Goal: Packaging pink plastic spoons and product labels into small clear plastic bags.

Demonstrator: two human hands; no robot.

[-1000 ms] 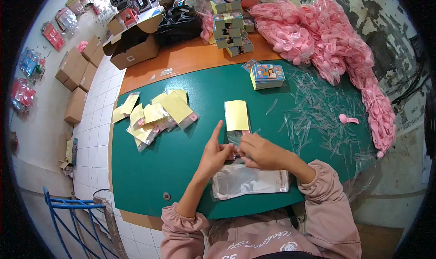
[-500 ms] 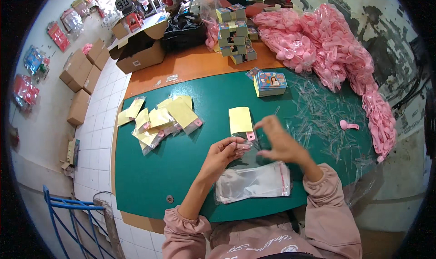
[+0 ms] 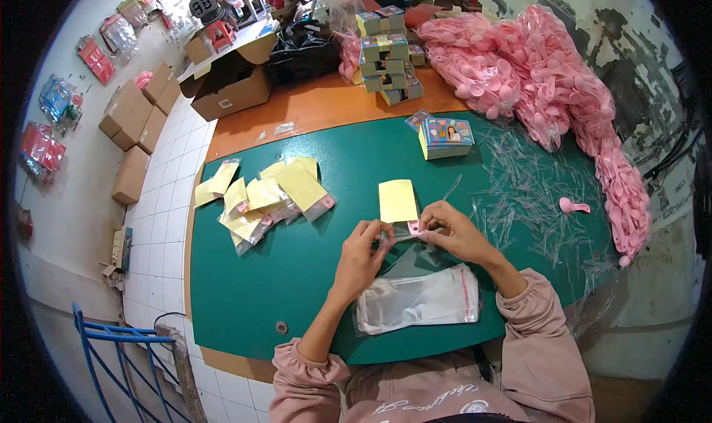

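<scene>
A yellow card (image 3: 397,200) lies in front of me, with the end of a pink plastic spoon (image 3: 414,228) at its lower right corner. Clear film of a plastic bag (image 3: 406,257) spreads below the card, between my hands. My left hand (image 3: 360,258) pinches this film at the left with closed fingers. At the right, beside the spoon end, the fingers of my right hand (image 3: 458,236) also grip the bag's edge. Just below them rests a stack of flat clear bags (image 3: 419,300). How far the card sits inside the bag is hard to make out.
Filled bags with yellow cards (image 3: 267,193) are piled at left. Thin clear plastic pieces (image 3: 523,185) and a loose pink spoon (image 3: 573,205) lie at right, near bagged pink spoons (image 3: 512,67). A printed card stack (image 3: 446,137) and an open carton (image 3: 231,96) stand farther back.
My right hand has come down and in to the bag's edge, its fingers closing. My left hand has shifted slightly, keeping its pinch on the film.
</scene>
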